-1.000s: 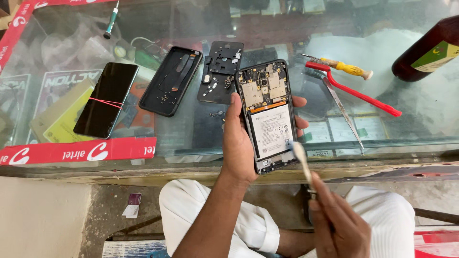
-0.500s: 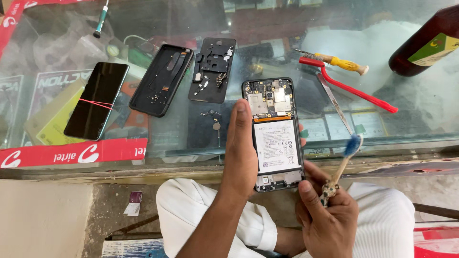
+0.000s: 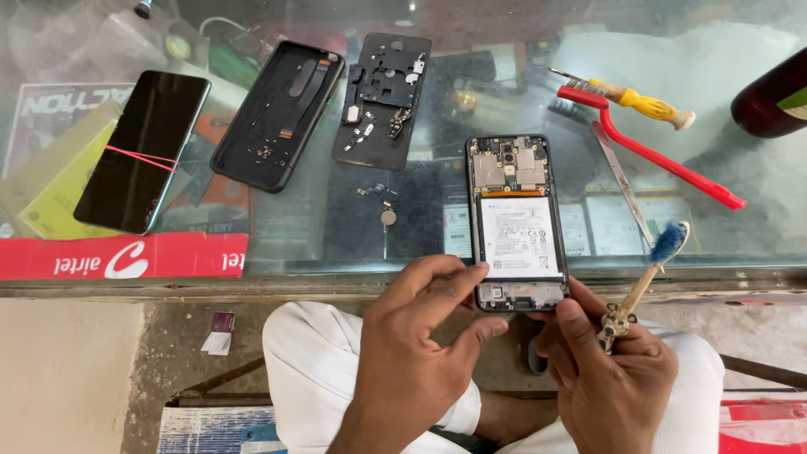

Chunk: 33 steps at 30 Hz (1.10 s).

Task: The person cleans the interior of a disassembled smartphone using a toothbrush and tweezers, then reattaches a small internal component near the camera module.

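An opened phone (image 3: 514, 220) with its circuit board and white battery exposed lies on the glass counter (image 3: 303, 227), its bottom end over the front edge. My left hand (image 3: 416, 332) touches the phone's lower left corner with its fingertips. My right hand (image 3: 609, 370) pinches the phone's bottom right corner with the thumb and also holds a worn toothbrush (image 3: 647, 273), its blue bristles pointing up to the right.
On the glass lie a dark phone with a red band (image 3: 143, 151), a black back cover (image 3: 277, 113), a black inner frame (image 3: 382, 99), small loose parts (image 3: 382, 206), metal tweezers (image 3: 620, 181), a red pry tool (image 3: 647, 151), a yellow-handled tool (image 3: 635, 99) and a dark bottle (image 3: 773, 97).
My left hand slid from gripping the phone's side down to its lower corner. The phone now rests flat on the glass. My right hand came up to the phone's bottom edge with the brush.
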Tool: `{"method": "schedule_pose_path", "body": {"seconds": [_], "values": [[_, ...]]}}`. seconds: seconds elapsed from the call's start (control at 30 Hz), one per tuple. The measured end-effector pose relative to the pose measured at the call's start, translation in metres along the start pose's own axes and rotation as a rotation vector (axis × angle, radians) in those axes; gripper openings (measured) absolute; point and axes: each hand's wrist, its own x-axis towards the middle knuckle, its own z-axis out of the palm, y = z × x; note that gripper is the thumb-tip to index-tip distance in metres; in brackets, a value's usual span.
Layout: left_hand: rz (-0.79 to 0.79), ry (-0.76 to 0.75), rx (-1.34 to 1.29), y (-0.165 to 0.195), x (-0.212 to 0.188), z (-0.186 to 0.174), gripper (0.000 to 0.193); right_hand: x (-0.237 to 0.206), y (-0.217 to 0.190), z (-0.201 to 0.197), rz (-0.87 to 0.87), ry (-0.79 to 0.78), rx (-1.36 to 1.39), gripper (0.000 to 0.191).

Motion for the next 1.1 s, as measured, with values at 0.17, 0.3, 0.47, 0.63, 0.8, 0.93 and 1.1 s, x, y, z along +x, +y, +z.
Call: {"method": "schedule_pose_path", "body": {"seconds": [0.17,0.3,0.47,0.63,0.8,0.93,1.1], "values": [[0.143,0.042,0.271,-0.014,0.006,0.006,0.026,0.008,-0.009,0.026,-0.113,0.084,-0.306,0.021],[0.202,0.068,0.316,-0.017,0.016,0.01,0.027,0.022,-0.015,0.031,-0.229,0.081,-0.557,0.017],[0.248,0.129,0.443,-0.019,0.025,0.019,0.025,0.033,-0.033,0.017,-0.354,0.031,-0.75,0.027],[0.249,0.152,0.456,-0.018,0.029,0.022,0.024,0.035,-0.065,0.006,-0.586,0.041,-0.843,0.038],[0.213,0.131,0.478,-0.006,0.022,0.02,0.028,0.041,-0.077,0.009,-0.738,0.004,-1.076,0.029],[0.459,0.341,0.286,0.022,-0.017,0.012,0.028,0.047,-0.072,0.012,-0.922,-0.001,-1.197,0.019],[0.599,0.208,0.245,0.024,-0.042,0.016,0.027,0.056,-0.062,0.011,-0.974,-0.002,-1.231,0.017]]}}
